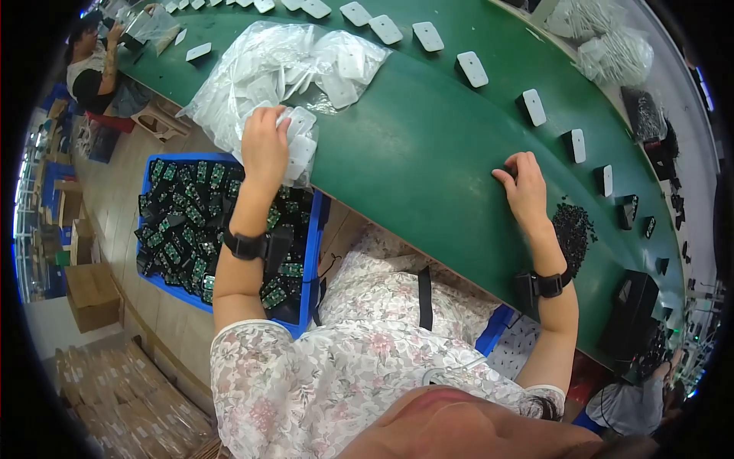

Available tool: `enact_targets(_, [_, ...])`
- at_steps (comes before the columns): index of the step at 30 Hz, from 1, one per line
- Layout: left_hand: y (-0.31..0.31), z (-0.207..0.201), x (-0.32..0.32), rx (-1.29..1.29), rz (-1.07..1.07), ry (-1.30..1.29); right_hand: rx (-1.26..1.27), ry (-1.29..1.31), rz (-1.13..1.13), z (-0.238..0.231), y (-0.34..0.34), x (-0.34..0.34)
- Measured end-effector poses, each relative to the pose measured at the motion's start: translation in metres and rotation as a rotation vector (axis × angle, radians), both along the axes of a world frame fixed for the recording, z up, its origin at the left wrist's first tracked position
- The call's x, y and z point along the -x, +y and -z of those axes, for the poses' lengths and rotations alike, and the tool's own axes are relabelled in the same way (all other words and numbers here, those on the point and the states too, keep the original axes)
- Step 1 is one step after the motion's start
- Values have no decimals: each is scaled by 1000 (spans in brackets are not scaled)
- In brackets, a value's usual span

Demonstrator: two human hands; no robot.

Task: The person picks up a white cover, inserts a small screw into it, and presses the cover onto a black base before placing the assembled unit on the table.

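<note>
Our left hand (pixel 264 145) at ten o'clock clutches white flat covers (pixel 300 145) from the clear plastic bag (pixel 252 69) on the green belt (pixel 413 153), while our right hand (pixel 524 187) at two o'clock pinches a small black piece (pixel 511 171).

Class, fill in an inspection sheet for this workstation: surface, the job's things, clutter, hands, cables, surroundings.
Surface: green belt, curving across the view.
Job's things: white plates spilling from a clear bag; one small dark part, mostly hidden under the right hand.
Clutter: heap of black bits; row of white-faced pieces along the belt.
Hands: left hand on the white plates; right hand resting fingertips on the belt.
Cables: nothing seen.
Surroundings: blue bin of green circuit boards; another person far left; cardboard boxes.
</note>
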State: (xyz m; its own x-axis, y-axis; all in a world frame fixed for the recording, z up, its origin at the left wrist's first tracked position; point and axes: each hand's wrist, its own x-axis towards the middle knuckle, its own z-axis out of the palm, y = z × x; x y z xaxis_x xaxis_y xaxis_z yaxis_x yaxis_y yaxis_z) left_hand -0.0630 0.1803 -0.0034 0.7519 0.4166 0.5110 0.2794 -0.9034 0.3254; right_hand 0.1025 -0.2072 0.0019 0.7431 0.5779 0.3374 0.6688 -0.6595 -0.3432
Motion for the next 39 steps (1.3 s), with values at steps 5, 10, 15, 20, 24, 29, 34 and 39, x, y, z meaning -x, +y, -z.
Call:
enact_targets(5, [14,8,-16,-55,103,128,-173,107,-12,10,-2,-4])
enact_targets(10, [20,4,-40,-38,260,238,-117,49,47,11,-14,-11])
enact_targets(15, [11,-17,-48,145,154,277,-153,28,146,14,-13,-3])
enact_targets(20, [-102,-42,-70,218,424,-15,-501,440,214,-10,-26,11])
enact_targets(24, [-193,-40,-100,421,797,-16,-863,668,84,-30,-26,22])
enact_targets(29, [-262,-28,-127,404,899,-158,-1074,718,8,-22,-29,17])
enact_targets(34, [-269,-16,-132,372,931,-71,-1024,763,41,-11,-40,13])
enact_targets(39, [-267,-10,-129,343,950,-52,-973,859,98,-12,-42,14])
